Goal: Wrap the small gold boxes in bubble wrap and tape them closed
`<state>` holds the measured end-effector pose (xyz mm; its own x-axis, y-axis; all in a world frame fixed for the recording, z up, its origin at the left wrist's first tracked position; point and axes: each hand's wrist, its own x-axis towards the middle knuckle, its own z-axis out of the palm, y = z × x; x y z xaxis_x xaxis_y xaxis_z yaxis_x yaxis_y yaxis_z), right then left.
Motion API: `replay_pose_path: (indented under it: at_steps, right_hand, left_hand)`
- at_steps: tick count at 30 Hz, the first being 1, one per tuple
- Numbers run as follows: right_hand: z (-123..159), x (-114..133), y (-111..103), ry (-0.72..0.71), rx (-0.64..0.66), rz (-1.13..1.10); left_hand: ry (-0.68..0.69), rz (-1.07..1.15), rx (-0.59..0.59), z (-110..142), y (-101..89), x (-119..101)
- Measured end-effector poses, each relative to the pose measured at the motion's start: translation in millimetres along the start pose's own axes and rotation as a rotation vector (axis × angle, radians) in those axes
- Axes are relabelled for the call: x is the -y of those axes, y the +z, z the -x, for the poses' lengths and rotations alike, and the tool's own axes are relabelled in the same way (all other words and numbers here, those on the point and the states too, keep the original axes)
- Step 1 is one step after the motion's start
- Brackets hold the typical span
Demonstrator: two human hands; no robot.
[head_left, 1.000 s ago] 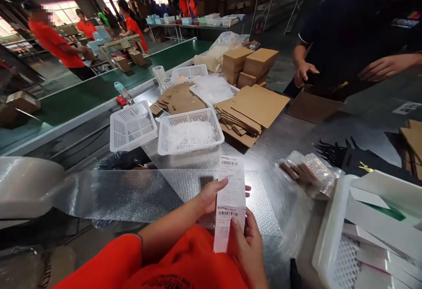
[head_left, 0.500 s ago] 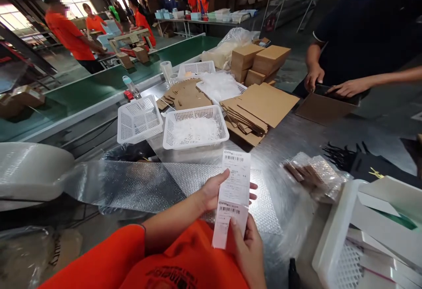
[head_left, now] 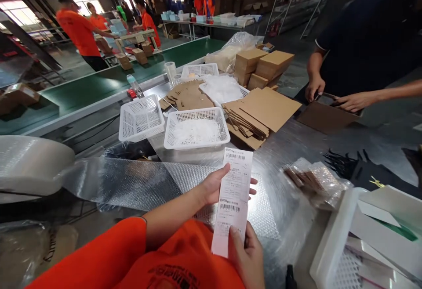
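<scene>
A long strip of printed labels [head_left: 234, 183] with barcodes is held between my two hands, above the metal table. My left hand [head_left: 213, 186] grips it near the upper part, thumb on the front and fingertips showing past the right edge. Lower down, my right hand [head_left: 246, 247] pinches the strip with its thumb on the printed face. Under the strip lies a sheet of bubble wrap [head_left: 141, 183], running from a big roll [head_left: 31, 166] at the left.
White baskets [head_left: 197, 146] and flat cardboard [head_left: 263, 109] lie ahead. Bubble-wrapped items [head_left: 316, 183] and a white bin [head_left: 329, 240] are at the right. A co-worker's hands [head_left: 354, 102] hold a box at the far right. A green conveyor [head_left: 99, 87] runs behind.
The view has shifted slightly. Both hands still hold the label strip in nearly the same place. The co-worker's hands have moved a little at the box.
</scene>
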<state>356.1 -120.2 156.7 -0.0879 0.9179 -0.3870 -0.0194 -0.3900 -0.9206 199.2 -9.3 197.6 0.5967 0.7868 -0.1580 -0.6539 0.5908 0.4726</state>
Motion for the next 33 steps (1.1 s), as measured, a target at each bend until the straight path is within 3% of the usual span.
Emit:
replay_pose_path:
  at_steps: [7,14,23,33]
  right_hand:
    - [0.0,1.8,0.7,0.019,0.003,-0.001]
    - [0.8,6.9,2.8,0.038,-0.022,-0.029]
    - [0.1,-4.0,1.1,0.077,-0.066,-0.090]
    - [-2.9,-5.5,0.9,0.072,-0.065,-0.090]
  left_hand:
    - [-0.077,0.010,0.017,0.8,-4.1,0.2]
    - [-0.053,0.013,0.015,1.4,-4.5,6.2]
    - [-0.096,0.047,0.026,7.0,-8.8,19.9]
    - [-0.060,0.052,-0.063,6.8,-7.8,32.1]
